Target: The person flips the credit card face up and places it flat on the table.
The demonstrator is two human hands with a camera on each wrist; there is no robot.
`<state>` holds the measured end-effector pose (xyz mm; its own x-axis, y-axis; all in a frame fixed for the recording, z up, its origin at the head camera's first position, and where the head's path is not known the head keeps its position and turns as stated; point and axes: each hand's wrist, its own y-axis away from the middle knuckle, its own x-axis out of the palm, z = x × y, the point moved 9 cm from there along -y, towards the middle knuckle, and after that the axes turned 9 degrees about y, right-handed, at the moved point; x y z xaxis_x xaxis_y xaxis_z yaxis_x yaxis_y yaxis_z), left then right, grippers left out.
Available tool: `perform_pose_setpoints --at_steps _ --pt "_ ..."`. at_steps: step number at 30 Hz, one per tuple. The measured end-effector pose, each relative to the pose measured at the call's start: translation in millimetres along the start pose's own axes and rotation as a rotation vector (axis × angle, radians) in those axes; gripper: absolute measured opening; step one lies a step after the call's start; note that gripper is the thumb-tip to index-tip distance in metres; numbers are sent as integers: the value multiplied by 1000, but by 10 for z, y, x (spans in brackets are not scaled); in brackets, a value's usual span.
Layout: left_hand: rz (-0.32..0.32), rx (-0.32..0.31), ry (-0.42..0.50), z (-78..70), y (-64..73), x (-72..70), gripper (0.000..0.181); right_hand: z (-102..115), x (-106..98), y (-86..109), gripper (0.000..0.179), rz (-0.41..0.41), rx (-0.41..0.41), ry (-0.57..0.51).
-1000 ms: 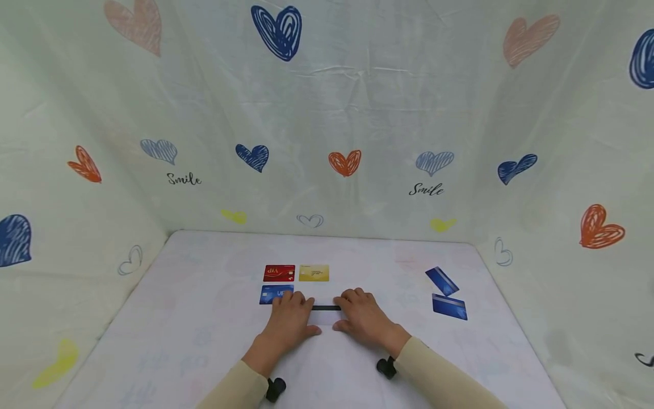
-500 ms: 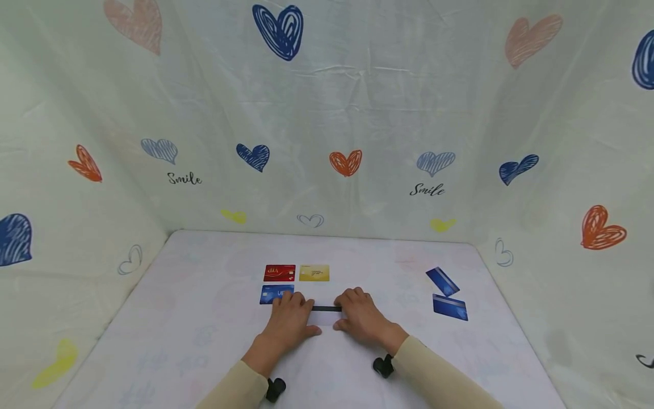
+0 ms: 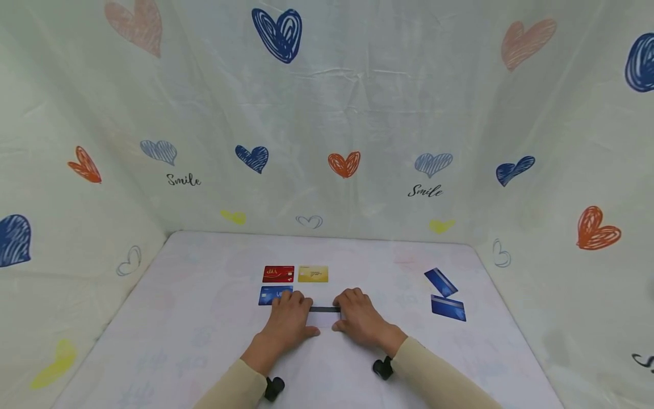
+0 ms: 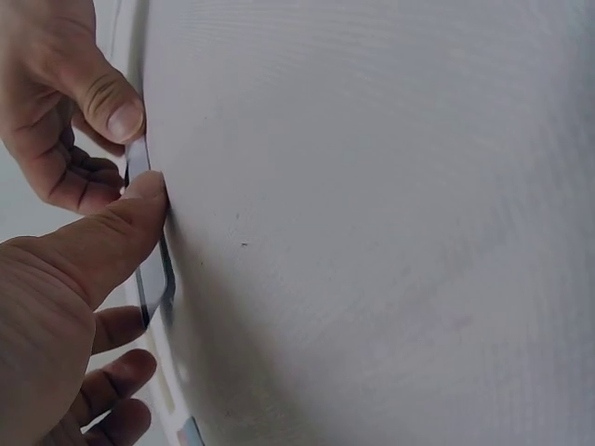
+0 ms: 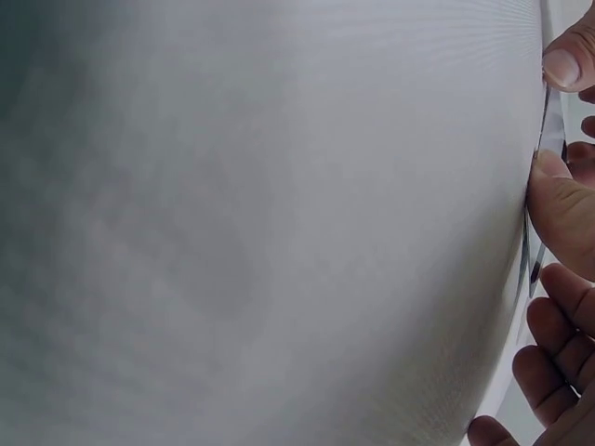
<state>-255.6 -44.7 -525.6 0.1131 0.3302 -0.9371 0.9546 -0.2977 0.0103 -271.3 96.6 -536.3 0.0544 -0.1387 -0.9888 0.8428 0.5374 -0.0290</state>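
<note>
Between my two hands lies a pale card with a black stripe (image 3: 325, 309) along its far side, low at the table. My left hand (image 3: 289, 317) pinches its left end between thumb and fingers; my right hand (image 3: 361, 318) does the same at the right end. In the left wrist view both thumbs are on the near edge of the pale card (image 4: 154, 274), fingers beyond it. The right wrist view shows a sliver of this card (image 5: 553, 130). A blue VIP card (image 3: 272, 295) lies just past my left fingertips, which cover its near right corner.
Behind the hands, a red VIP card (image 3: 278, 274) and a gold card (image 3: 313, 274) lie side by side. To the right are two blue cards with stripes, one slanted (image 3: 441, 282) and one lower (image 3: 448, 308). A heart-patterned cloth (image 3: 378, 113) walls the white table (image 3: 168, 318).
</note>
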Motion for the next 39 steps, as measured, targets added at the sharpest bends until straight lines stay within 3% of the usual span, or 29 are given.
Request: perform_pose_setpoints --at_steps 16,26,39 --pt "-55 42 21 2 3 -80 66 15 -38 50 56 -18 -39 51" --pt "-128 99 29 -117 17 -271 65 45 -91 54 57 -49 -77 38" --pt "-102 113 86 -254 13 -398 65 128 -133 29 55 -98 -84 -31"
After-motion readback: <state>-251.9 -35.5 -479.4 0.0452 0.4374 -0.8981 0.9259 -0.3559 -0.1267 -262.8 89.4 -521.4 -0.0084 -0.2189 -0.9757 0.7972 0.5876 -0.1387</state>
